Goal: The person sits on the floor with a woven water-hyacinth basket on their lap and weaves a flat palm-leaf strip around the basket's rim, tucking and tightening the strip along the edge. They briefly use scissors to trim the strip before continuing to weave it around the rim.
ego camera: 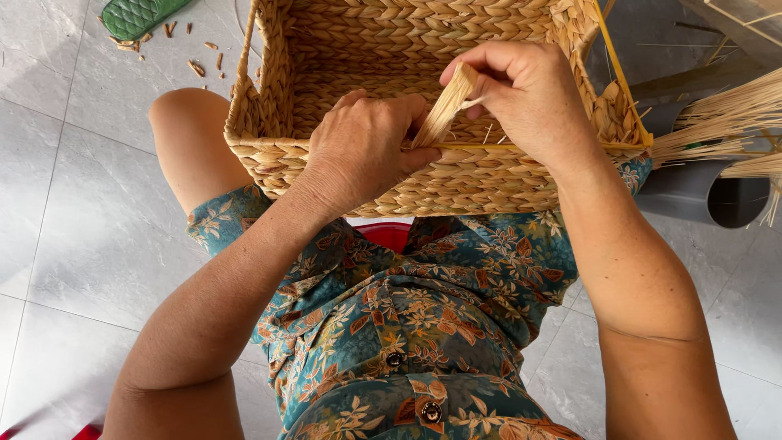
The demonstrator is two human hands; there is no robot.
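A rectangular woven straw basket (489,183) rests on my lap, its near wall facing me. My left hand (362,147) grips the near rim, fingers curled over the edge into the basket. My right hand (529,94) is above the rim, pinching a flat pale straw strand (444,110) that runs down to the rim beside my left fingers. A thin yellow frame rod (623,77) runs along the basket's right rim.
A bundle of loose dry straw (717,122) lies at the right over a grey pipe-like object (725,195). Straw scraps (195,65) and a green quilted cushion (134,15) sit on the grey tiled floor at top left. A red stool (387,235) shows under me.
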